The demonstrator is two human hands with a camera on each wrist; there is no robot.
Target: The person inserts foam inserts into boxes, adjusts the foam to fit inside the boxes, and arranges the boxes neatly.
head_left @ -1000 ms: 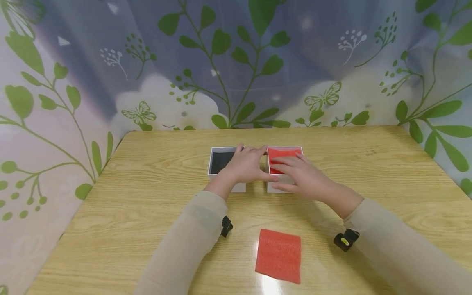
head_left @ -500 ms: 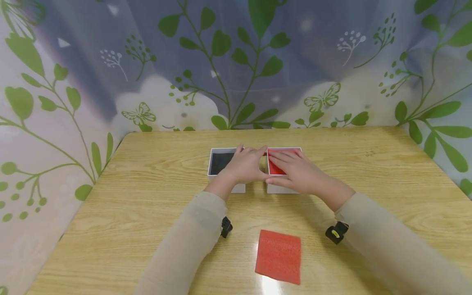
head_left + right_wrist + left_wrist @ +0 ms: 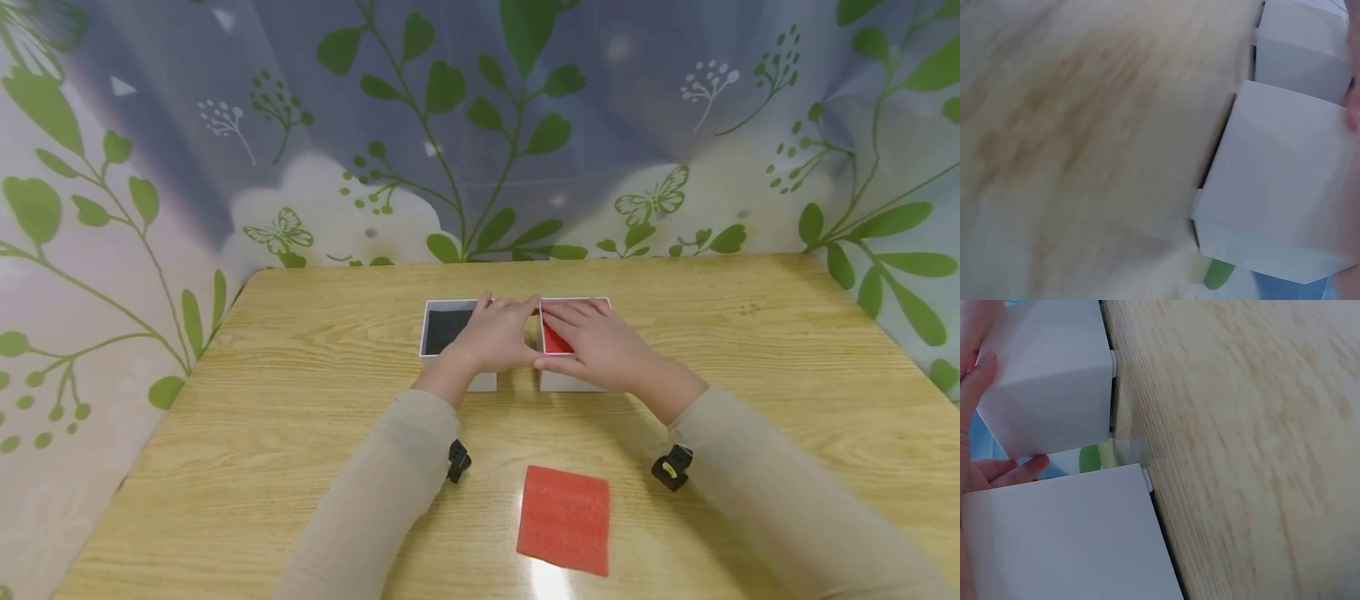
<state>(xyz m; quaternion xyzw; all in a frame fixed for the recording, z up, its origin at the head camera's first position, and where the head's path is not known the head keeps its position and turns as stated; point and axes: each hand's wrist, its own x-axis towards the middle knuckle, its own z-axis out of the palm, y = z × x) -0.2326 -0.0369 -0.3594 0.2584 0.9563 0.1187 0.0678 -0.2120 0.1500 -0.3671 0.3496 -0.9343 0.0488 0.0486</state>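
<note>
Two white boxes without lids stand side by side with a narrow gap. In the left box (image 3: pixel 483 382) lies dark cloth (image 3: pixel 446 330); in the right box (image 3: pixel 570 382) shows red cloth (image 3: pixel 553 338). My left hand (image 3: pixel 493 337) reaches over the left box and grips the right box's left end, thumb at its front corner and fingertips at its back corner. My right hand (image 3: pixel 602 346) lies over the right box, fairly straight fingers pressing on the red cloth, its thumb near the front rim. A square red cloth (image 3: pixel 564 521) lies flat nearer to me.
Wood-grain table (image 3: pixel 300 417) extends on both sides of the boxes. A patterned curtain (image 3: pixel 480 125) hangs behind its far edge. Black wrist cameras (image 3: pixel 672 467) sit at both sleeves. The left wrist view shows both boxes' white walls (image 3: pixel 1054 381) from the side.
My right hand has moved left and inward, and its fingers now press the red cloth down inside the right box. The left hand keeps its place on that box.
</note>
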